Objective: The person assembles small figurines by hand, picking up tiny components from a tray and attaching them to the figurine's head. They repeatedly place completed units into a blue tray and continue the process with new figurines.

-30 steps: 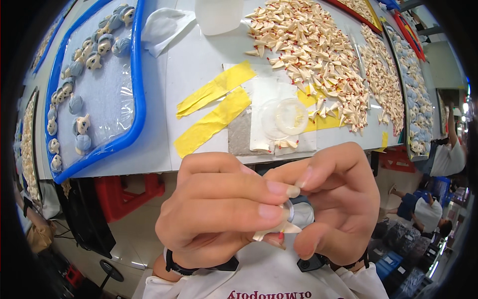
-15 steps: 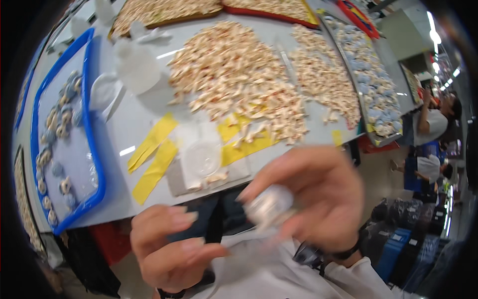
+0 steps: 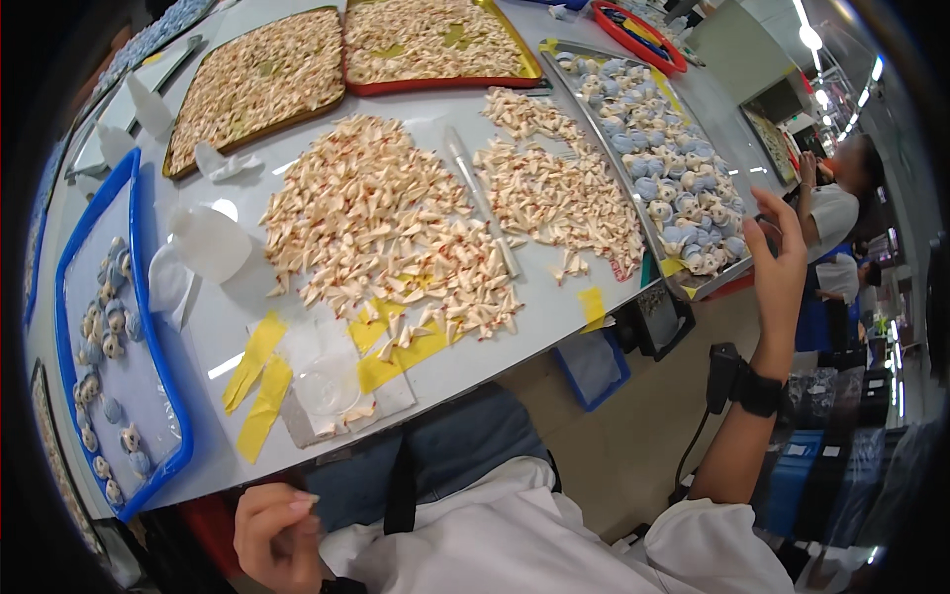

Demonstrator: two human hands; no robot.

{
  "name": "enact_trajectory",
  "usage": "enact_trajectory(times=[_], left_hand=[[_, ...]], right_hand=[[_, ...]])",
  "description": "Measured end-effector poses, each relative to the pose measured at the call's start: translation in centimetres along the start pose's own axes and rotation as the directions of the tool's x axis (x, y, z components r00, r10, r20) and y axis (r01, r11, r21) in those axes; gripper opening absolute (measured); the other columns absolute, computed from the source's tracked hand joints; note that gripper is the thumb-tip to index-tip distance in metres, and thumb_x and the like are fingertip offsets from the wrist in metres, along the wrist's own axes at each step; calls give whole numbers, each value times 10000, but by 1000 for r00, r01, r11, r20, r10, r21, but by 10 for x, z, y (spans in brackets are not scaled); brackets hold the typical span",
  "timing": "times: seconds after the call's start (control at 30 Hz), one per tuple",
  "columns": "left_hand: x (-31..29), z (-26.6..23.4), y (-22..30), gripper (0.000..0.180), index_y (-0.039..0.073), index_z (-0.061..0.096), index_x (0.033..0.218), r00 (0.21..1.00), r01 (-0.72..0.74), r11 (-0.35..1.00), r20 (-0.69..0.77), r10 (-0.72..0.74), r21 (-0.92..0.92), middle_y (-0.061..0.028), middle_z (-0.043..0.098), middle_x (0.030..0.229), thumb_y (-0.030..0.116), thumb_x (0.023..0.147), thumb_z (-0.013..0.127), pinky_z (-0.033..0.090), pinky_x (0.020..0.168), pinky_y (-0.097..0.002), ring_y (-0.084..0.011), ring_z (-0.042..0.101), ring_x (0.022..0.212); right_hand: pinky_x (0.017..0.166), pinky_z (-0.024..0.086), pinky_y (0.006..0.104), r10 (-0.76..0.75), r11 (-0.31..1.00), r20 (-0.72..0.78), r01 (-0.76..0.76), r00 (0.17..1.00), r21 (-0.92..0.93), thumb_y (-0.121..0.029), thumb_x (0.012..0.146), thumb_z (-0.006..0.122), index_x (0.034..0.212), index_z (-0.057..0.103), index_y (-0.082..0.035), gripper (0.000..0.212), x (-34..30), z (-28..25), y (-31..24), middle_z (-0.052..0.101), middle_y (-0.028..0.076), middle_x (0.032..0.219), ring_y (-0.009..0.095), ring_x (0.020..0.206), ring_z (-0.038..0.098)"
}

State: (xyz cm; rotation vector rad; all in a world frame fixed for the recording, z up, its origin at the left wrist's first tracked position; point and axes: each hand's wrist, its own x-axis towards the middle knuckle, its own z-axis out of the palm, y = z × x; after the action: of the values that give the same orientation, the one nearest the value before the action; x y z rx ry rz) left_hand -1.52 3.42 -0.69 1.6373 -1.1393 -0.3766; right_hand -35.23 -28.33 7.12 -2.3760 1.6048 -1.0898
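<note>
Right hand [image 3: 782,262] raised open and empty beside the metal tray [image 3: 616,148] of small blue-and-white figures [image 3: 665,188], left hand [image 3: 277,530] loosely curled, empty, below the table edge; tray rim best cleared carefully.

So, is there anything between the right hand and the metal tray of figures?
Nothing visible. The right hand is up in the air just beside the near corner of the tray, with only open space between them. The figures lie inside it.
</note>
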Motion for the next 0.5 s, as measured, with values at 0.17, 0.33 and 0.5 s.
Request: enact_trajectory(times=[0.17, 0.33, 0.5], left_hand=[[-7, -16, -12, 304, -33, 532, 950, 861, 500, 859, 169, -480, -105, -117, 545, 879, 246, 831, 544, 419, 700, -263, -177, 543, 778], [-25, -16, -37, 491, -19, 441, 1116, 850, 449, 684, 39, -525, -575, -117, 533, 969, 413, 883, 454, 426, 755, -273, -185, 527, 873], [-12, -22, -45, 521, -24, 436, 1119, 799, 316, 464, -32, -600, -828, -115, 488, 1054, 443, 886, 443, 413, 855, -285, -180, 485, 972]], right_hand=[[686, 418, 228, -3, 999, 6, 3, 1000, -40, -32, 765, 574, 1004, 570, -22, 239, -43, -19, 5, 554, 45, 972, 108, 758, 504], [707, 424, 239, 37, 995, -43, -41, 998, -96, 16, 763, 546, 897, 577, 5, 138, -92, -29, 34, 573, 99, 935, 166, 820, 553], [661, 436, 250, 270, 963, 4, -270, 963, 6, 7, 776, 542, 888, 580, 6, 118, -141, -33, 66, 584, 92, 853, 153, 707, 553]])
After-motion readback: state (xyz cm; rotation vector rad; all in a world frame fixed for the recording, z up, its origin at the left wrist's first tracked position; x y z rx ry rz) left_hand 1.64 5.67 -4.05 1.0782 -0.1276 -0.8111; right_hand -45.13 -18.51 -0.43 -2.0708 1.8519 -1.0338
